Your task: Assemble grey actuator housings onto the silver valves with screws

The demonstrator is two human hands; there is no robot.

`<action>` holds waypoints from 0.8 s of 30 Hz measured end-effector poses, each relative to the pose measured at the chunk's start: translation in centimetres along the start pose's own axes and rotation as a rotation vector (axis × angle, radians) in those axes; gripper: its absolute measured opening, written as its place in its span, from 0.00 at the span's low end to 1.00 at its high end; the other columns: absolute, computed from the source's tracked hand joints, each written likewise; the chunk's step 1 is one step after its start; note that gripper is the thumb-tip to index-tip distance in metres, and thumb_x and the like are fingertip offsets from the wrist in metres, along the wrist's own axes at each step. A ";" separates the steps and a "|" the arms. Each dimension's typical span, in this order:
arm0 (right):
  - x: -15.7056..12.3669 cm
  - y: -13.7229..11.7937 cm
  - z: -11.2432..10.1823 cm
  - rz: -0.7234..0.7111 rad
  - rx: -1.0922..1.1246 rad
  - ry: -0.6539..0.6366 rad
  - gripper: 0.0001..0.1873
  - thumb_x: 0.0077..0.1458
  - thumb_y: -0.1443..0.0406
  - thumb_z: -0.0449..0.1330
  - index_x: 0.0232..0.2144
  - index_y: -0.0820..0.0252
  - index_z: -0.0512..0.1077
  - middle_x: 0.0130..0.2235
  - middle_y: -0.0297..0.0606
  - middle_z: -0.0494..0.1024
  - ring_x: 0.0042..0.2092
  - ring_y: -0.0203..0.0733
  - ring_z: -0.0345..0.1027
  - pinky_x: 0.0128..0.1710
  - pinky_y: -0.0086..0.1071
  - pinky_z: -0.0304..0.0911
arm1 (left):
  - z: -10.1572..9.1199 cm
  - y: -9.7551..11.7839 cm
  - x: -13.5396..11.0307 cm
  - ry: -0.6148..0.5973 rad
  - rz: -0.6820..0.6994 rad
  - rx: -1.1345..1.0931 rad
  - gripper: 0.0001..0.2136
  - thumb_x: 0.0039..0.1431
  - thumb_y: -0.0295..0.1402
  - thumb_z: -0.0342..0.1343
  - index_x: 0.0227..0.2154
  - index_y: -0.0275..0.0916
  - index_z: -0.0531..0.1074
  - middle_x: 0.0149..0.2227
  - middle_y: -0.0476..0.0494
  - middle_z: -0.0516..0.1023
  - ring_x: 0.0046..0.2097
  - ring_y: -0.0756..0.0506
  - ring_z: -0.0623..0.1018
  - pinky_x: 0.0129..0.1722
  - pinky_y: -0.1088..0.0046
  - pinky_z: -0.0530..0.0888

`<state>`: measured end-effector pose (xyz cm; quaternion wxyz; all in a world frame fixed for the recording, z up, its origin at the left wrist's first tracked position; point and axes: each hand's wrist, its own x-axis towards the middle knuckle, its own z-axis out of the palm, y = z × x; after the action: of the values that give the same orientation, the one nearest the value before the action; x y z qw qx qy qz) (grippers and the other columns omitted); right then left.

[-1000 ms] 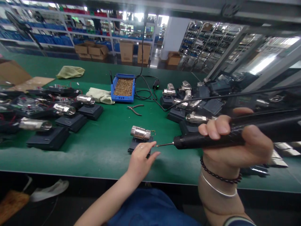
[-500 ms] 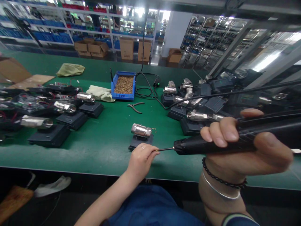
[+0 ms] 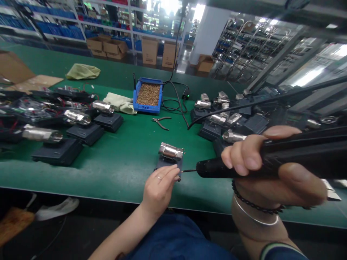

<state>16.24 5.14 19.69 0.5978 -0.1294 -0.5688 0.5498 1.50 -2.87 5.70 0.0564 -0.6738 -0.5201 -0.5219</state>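
My right hand [image 3: 271,166] is wrapped round a black electric screwdriver [image 3: 217,168], held sideways with its thin bit [image 3: 189,170] pointing left. The bit's tip meets the fingertips of my left hand [image 3: 161,186]. Those fingers are pressed together against the near right side of a dark grey box [image 3: 165,163]; anything small between them is hidden. On top of this box sits a shiny metal valve body [image 3: 171,151], with a small brass-coloured bit at its right end.
Beyond lie cutting pliers [image 3: 161,122] and a blue bin [image 3: 148,109] of small brass-coloured screws. Similar valve units [image 3: 84,131] stand left, more [image 3: 210,128] right. A black cable [image 3: 233,106] crosses from the right. Cloths [image 3: 120,103] lie behind.
My left fingertips and the bit have come up against the grey box; before, they met just in front of it, pinching a small brass-coloured piece. The screwdriver moved slightly left.
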 end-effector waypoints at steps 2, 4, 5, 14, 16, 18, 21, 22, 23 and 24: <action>1.2 -0.1 0.3 0.012 -0.024 0.070 0.13 0.40 0.61 0.70 0.32 0.54 0.76 0.18 0.27 0.67 0.17 0.33 0.56 0.17 0.32 0.56 | 0.3 -0.6 -1.1 0.034 -0.039 -0.015 0.09 0.66 0.24 0.48 0.42 0.36 0.72 0.39 0.38 0.82 0.42 0.46 0.81 0.45 0.69 0.79; 2.9 0.2 0.5 -0.033 -0.041 0.137 0.15 0.37 0.61 0.72 0.31 0.53 0.76 0.17 0.25 0.66 0.17 0.31 0.54 0.17 0.31 0.55 | 1.0 -1.0 -2.2 0.005 -0.061 -0.017 0.09 0.66 0.25 0.46 0.39 0.36 0.72 0.38 0.39 0.82 0.43 0.45 0.81 0.44 0.66 0.79; 3.7 0.6 0.7 -0.062 -0.051 0.163 0.15 0.36 0.60 0.72 0.30 0.53 0.76 0.17 0.25 0.66 0.17 0.31 0.54 0.17 0.31 0.54 | 1.5 -1.1 -2.7 -0.021 -0.061 -0.007 0.10 0.66 0.25 0.46 0.36 0.36 0.72 0.39 0.38 0.82 0.44 0.43 0.80 0.44 0.65 0.79; 7.5 10.9 3.0 0.098 -0.128 0.061 0.12 0.38 0.65 0.63 0.30 0.56 0.72 0.16 0.24 0.70 0.16 0.34 0.61 0.18 0.30 0.61 | 3.9 -1.5 -4.3 -0.037 -0.027 0.029 0.12 0.66 0.26 0.45 0.34 0.37 0.73 0.39 0.42 0.83 0.42 0.45 0.79 0.46 0.66 0.77; 7.4 12.2 3.1 0.171 -0.128 0.044 0.12 0.38 0.66 0.63 0.30 0.58 0.72 0.16 0.24 0.70 0.16 0.33 0.62 0.18 0.30 0.62 | 4.1 -1.5 -4.5 -0.032 -0.031 0.030 0.11 0.66 0.26 0.45 0.35 0.37 0.74 0.40 0.42 0.82 0.43 0.46 0.79 0.47 0.66 0.76; 7.4 12.8 3.0 0.209 -0.124 0.031 0.12 0.38 0.66 0.63 0.30 0.58 0.72 0.16 0.24 0.70 0.16 0.33 0.62 0.19 0.29 0.62 | 4.3 -1.5 -4.8 -0.036 -0.029 0.033 0.10 0.66 0.27 0.46 0.35 0.36 0.74 0.41 0.42 0.82 0.44 0.46 0.78 0.48 0.67 0.75; 7.4 13.1 3.0 0.232 -0.126 0.011 0.11 0.39 0.66 0.62 0.31 0.58 0.71 0.16 0.24 0.70 0.16 0.32 0.62 0.19 0.29 0.62 | 4.6 -1.5 -5.1 -0.068 -0.028 0.033 0.09 0.65 0.28 0.48 0.35 0.36 0.74 0.42 0.42 0.82 0.45 0.46 0.78 0.49 0.67 0.74; 7.4 13.1 3.0 0.232 -0.131 0.006 0.11 0.39 0.66 0.62 0.31 0.59 0.71 0.16 0.24 0.71 0.16 0.32 0.62 0.19 0.29 0.62 | 4.7 -1.5 -5.1 -0.075 -0.029 0.030 0.09 0.65 0.28 0.48 0.35 0.36 0.74 0.42 0.42 0.82 0.46 0.46 0.78 0.49 0.67 0.74; 7.4 13.1 3.0 0.231 -0.137 0.000 0.11 0.39 0.66 0.62 0.31 0.59 0.71 0.16 0.24 0.71 0.16 0.32 0.62 0.19 0.29 0.62 | 4.7 -1.5 -5.2 -0.078 -0.031 0.028 0.09 0.65 0.28 0.48 0.36 0.36 0.74 0.42 0.42 0.82 0.46 0.46 0.78 0.50 0.67 0.74; 7.4 13.2 3.0 0.232 -0.139 -0.005 0.11 0.40 0.65 0.63 0.31 0.59 0.71 0.16 0.24 0.70 0.16 0.32 0.62 0.19 0.29 0.62 | 4.8 -1.5 -5.2 -0.078 -0.034 0.026 0.09 0.65 0.28 0.48 0.35 0.36 0.74 0.42 0.42 0.82 0.46 0.46 0.78 0.50 0.67 0.74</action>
<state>5.15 14.47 14.35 0.5182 -0.2343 -0.5883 0.5748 3.89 -2.58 -1.06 0.0361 -0.6839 -0.5401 -0.4892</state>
